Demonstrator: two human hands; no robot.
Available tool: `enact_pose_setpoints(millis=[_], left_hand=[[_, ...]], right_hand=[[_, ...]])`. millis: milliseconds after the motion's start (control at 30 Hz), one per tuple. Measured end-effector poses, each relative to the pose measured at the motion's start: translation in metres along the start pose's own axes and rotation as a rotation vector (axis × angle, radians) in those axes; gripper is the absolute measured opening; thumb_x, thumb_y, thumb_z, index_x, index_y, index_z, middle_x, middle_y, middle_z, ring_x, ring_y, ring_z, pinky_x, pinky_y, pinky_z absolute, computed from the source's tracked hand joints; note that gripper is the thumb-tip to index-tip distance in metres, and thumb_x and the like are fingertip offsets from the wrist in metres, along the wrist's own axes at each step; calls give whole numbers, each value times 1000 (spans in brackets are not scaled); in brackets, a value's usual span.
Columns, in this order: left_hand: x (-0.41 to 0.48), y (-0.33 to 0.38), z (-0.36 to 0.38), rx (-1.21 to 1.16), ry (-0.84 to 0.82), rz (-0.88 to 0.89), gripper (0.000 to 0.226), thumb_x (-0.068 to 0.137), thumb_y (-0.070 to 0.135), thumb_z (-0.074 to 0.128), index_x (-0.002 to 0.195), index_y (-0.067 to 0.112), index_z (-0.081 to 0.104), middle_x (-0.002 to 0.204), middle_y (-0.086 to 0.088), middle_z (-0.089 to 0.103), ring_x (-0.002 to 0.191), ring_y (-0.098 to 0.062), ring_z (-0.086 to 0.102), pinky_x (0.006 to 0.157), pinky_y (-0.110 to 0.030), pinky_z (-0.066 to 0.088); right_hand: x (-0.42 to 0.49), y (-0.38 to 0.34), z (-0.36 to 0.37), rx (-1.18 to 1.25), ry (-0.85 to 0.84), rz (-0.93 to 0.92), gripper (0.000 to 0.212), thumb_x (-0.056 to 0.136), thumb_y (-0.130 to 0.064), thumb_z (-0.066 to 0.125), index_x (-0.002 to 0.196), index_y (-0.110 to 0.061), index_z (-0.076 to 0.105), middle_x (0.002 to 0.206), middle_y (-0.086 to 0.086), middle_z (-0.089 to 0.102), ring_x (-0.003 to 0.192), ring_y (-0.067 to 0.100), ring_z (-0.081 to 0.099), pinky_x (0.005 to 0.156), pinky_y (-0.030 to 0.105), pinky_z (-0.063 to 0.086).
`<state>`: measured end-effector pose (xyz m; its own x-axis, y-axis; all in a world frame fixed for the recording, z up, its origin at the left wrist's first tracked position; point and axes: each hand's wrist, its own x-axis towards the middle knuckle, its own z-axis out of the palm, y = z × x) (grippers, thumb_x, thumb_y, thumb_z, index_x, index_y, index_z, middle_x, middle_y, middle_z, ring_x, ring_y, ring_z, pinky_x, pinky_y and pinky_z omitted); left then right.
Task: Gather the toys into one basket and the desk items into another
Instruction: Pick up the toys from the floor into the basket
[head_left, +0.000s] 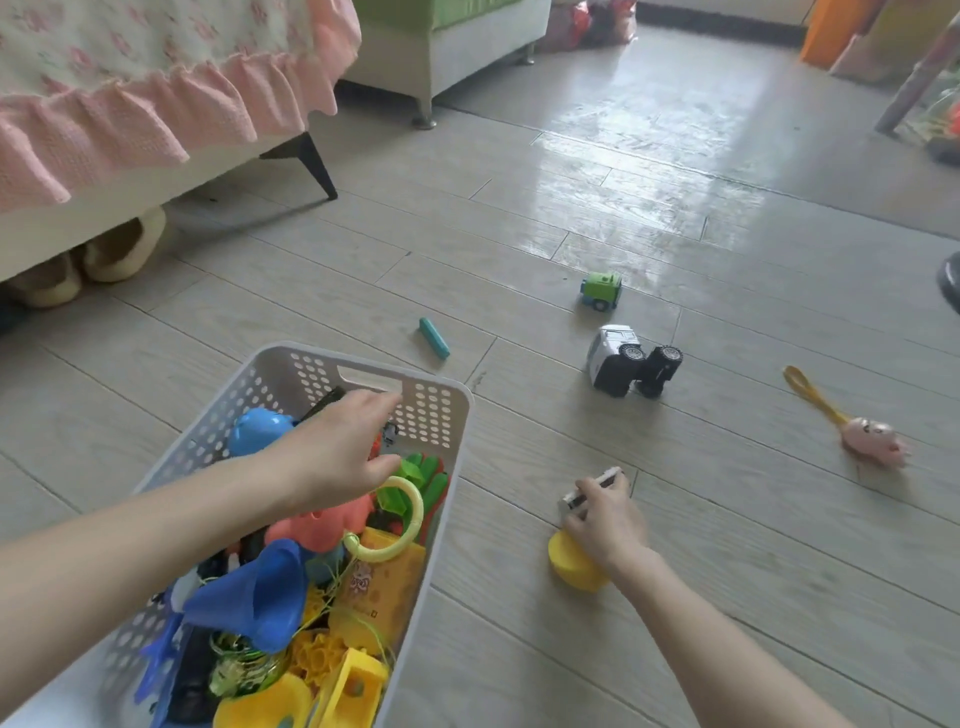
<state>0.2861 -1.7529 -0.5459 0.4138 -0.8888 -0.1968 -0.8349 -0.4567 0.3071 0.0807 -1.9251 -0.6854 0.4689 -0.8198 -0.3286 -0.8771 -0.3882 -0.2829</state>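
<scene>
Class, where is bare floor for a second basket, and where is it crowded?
Bare: the floor beyond the green toy truck, and the strip between the white perforated plastic basket and the right hand gripping a small white object. Crowded: inside the basket, around the white black-wheeled toy car.

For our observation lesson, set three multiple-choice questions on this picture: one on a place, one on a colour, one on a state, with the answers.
1. Where is the teal block? A on a shelf B on the floor C on a chair
2. What colour is the farthest toy truck? A green B red C purple
3. How does the white truck lie? A upright B upside down C tipped on its side
Answers: 1 B, it lies on floorboards beyond the basket; 2 A, its body is green; 3 C, its wheels face sideways.
</scene>
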Motion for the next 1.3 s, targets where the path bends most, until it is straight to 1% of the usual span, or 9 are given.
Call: enact_pose_setpoints(millis=[267,367,467,633,867,1033,1133,1233,1300], left_hand=[[4,1,8,-37,30,15,64,88,30,56,143,12,28,144,-6,37,134,-17,32,108,-24,24],[-3,-5,5,-36,34,-3,63,89,30,55,143,11,28,144,-6,38,134,-17,33,107,-24,25],[-7,-9,3,-38,31,1,63,89,29,54,143,12,27,144,-5,38,134,-16,32,106,-22,24],[-10,-16,-2,-46,36,-19,61,89,29,55,142,11,29,143,-6,39,133,-17,34,106,-24,26],[-9,-21,-3,-52,36,-27,60,89,27,54,141,11,30,141,-8,40,131,-19,36,105,-25,27],[-9,-29,-2,-51,34,-42,61,88,28,55,142,11,31,141,-7,40,131,-19,36,105,-24,27],[-10,-32,-1,-45,29,-48,63,88,28,56,142,11,29,143,-7,38,133,-18,34,106,-24,25],[-11,-33,0,-49,22,-58,62,88,28,56,142,11,29,142,-8,39,132,-19,35,107,-25,26],[-11,-34,2,-49,17,-62,62,88,28,56,142,11,29,143,-8,38,132,-19,34,107,-26,26]], right_hand=[[-11,2,9,39,79,85,28,94,-30,44,119,-18,52,135,14,35,102,36,58,78,35,46],[-11,2,11,46,82,36,21,95,-22,40,107,-12,55,131,13,40,98,38,58,74,36,45],[-11,5,13,33,59,-43,25,95,-14,39,109,-11,59,128,9,47,101,36,57,80,36,46],[-14,2,14,39,100,-65,26,95,-21,41,111,-7,56,124,11,49,99,36,58,81,36,46],[-10,1,8,192,182,257,60,85,-30,60,130,1,36,124,22,46,108,36,54,85,34,45],[-3,-1,10,419,156,420,60,85,-28,61,125,7,34,123,28,53,113,39,53,89,38,43],[-2,-3,13,449,175,441,57,87,-27,58,128,4,33,122,27,55,113,40,53,89,38,44],[-1,-5,14,316,117,352,50,91,-26,47,137,-12,32,122,25,55,113,38,53,90,37,43],[1,-5,13,211,78,313,39,92,-26,41,130,-16,42,120,24,56,111,37,54,88,36,44]])
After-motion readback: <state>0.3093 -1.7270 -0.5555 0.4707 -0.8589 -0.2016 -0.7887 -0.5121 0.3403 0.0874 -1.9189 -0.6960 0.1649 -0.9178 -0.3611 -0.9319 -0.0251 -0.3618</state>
